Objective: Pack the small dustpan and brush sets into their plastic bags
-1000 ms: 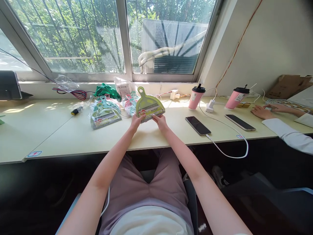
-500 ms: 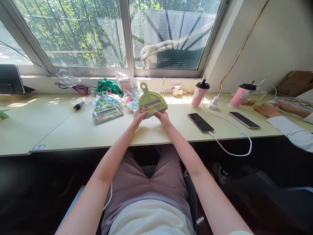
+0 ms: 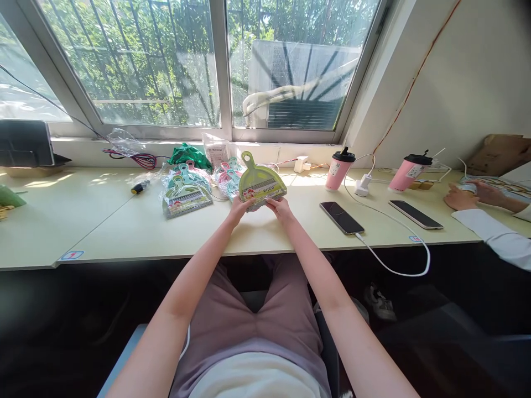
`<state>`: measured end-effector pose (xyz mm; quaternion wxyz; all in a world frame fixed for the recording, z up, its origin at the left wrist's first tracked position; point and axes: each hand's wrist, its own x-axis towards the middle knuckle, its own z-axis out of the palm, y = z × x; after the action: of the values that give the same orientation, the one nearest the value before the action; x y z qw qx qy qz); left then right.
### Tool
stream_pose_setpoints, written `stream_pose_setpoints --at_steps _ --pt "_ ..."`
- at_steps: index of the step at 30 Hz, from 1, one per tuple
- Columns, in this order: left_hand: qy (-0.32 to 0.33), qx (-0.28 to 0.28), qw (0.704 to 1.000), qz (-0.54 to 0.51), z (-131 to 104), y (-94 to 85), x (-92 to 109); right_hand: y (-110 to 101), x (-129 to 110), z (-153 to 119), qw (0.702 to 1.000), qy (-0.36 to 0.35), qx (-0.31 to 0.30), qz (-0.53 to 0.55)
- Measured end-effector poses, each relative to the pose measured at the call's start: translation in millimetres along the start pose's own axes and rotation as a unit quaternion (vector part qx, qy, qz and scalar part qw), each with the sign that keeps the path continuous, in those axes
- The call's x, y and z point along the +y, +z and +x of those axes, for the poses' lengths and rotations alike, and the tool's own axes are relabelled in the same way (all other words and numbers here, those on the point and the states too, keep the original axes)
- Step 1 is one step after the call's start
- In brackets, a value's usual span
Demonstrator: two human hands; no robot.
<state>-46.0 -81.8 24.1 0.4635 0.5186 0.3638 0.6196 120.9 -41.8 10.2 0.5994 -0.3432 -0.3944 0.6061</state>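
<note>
A green mini dustpan (image 3: pixel 262 179) in a clear wrapper, with a printed label and a brush in it, is held up over the table, its handle pointing away from me. My left hand (image 3: pixel 239 208) grips its lower left corner. At the lower right edge my right hand (image 3: pixel 279 207) is closed on the same dustpan. Left of it lies a stack of wrapped dustpans (image 3: pixel 187 196), a green one on top and blue and pink ones behind. More pink and blue wrapped dustpans (image 3: pixel 227 176) lie just behind my left hand.
A phone (image 3: pixel 342 217) on a white cable, a second phone (image 3: pixel 416 214) and two pink cups (image 3: pixel 338 171) stand to the right. Another person's hands (image 3: pixel 461 197) work at far right. A screwdriver-like tool (image 3: pixel 140 187), green bag (image 3: pixel 189 156) and tablet (image 3: pixel 25 143) are leftward.
The whole view has shifted slightly, so the table sits lower in it. Both my hands keep hold of the dustpan. The other person's near hand has lifted and curled around something small and pale.
</note>
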Motion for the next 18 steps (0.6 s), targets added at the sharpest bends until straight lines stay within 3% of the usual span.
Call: stream_pose_setpoints --at_steps 18 --pt "0.018 0.012 1.000 -0.004 2.1 0.1 0.7 -0.6 -1.8 -2.2 0.999 0.010 -0.025 0.038"
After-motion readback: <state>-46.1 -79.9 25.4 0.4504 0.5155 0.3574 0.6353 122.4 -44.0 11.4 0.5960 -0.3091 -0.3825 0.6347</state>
